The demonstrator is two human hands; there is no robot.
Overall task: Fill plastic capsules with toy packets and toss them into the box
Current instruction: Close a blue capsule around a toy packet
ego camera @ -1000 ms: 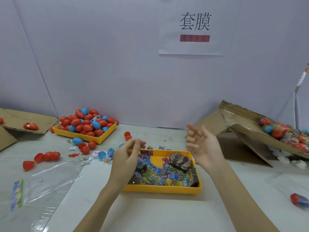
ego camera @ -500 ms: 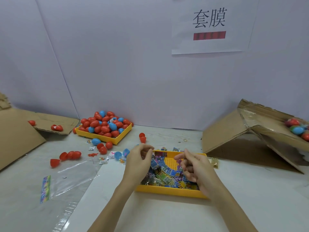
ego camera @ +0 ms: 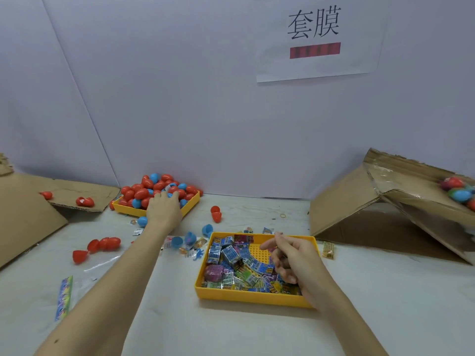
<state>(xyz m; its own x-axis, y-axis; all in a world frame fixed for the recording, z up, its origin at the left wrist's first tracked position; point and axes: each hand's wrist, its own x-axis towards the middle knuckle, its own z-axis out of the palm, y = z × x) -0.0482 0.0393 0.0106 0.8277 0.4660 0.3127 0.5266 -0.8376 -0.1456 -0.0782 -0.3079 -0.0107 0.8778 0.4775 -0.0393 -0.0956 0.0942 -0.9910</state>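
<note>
A yellow tray (ego camera: 192, 201) at the back left is heaped with red and blue capsules (ego camera: 144, 192). My left hand (ego camera: 164, 210) reaches onto the near side of that heap, its fingertips touching the capsules. A second yellow tray (ego camera: 246, 297) in front of me holds several toy packets (ego camera: 231, 255). Over its right side hovers my right hand (ego camera: 290, 263), fingers curled, pinching a small packet that is mostly hidden. The tilted cardboard box (ego camera: 390, 181) at the right holds filled capsules (ego camera: 457, 192).
Loose red capsule halves (ego camera: 102, 244) and blue halves (ego camera: 207, 229) lie on the white table between the trays, with small toys and wrappers. A clear plastic bag (ego camera: 64, 296) lies front left. Flattened cardboard (ego camera: 25, 217) rises at the left. A yellow packet (ego camera: 328, 250) lies beside the packet tray.
My left hand left the packet tray and stretched back left onto the capsule heap. My right hand came down from beside the box and curled over the packet tray. The view swung left.
</note>
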